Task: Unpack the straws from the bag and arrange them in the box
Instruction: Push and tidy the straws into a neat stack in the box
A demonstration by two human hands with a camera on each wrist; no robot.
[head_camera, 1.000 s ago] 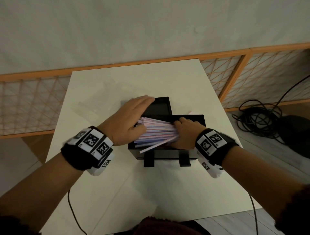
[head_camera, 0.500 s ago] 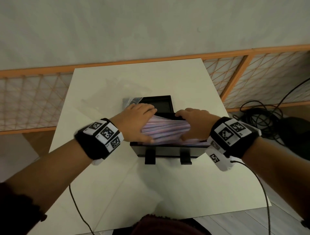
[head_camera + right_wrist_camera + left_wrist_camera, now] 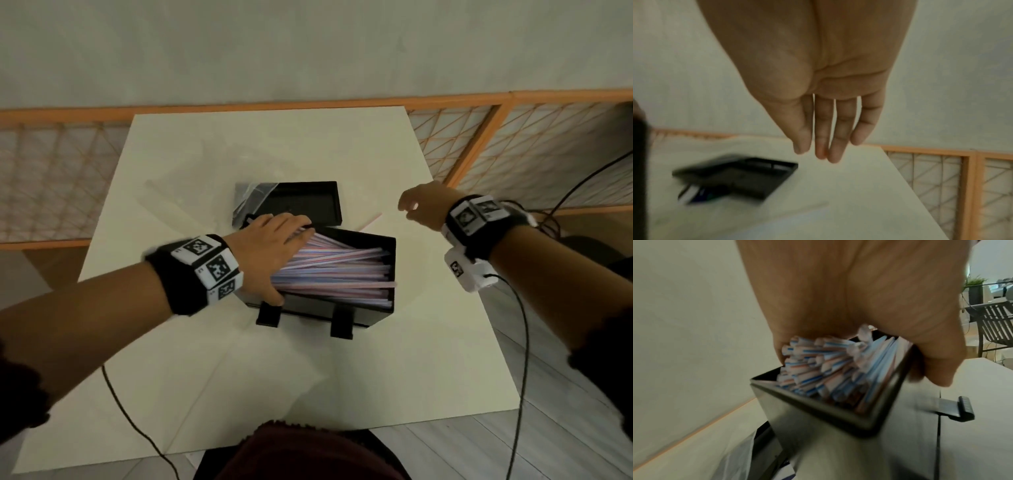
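Note:
The black box (image 3: 322,310) stands mid-table, filled with red-and-blue striped straws (image 3: 335,270) lying lengthwise. My left hand (image 3: 270,250) lies over the straws' left ends, fingers stretched across them and thumb against the box's front wall. In the left wrist view the palm (image 3: 849,296) covers the straw ends (image 3: 828,366) above the box's corner (image 3: 818,415). My right hand (image 3: 419,205) hovers behind and right of the box, holding nothing; its fingers (image 3: 824,126) hang straight. One loose straw (image 3: 370,221) lies on the table behind the box.
The black lid (image 3: 308,202) lies behind the box, also seen as the lid (image 3: 740,175) from the right wrist. The clear plastic bag (image 3: 185,192) lies back left, overlapping the lid's corner. An orange lattice fence (image 3: 479,144) runs behind the table (image 3: 274,377); cables (image 3: 561,209) lie at right.
My right hand has lifted off the straws and moved back and to the right, empty. My left hand stays on the straws' left ends.

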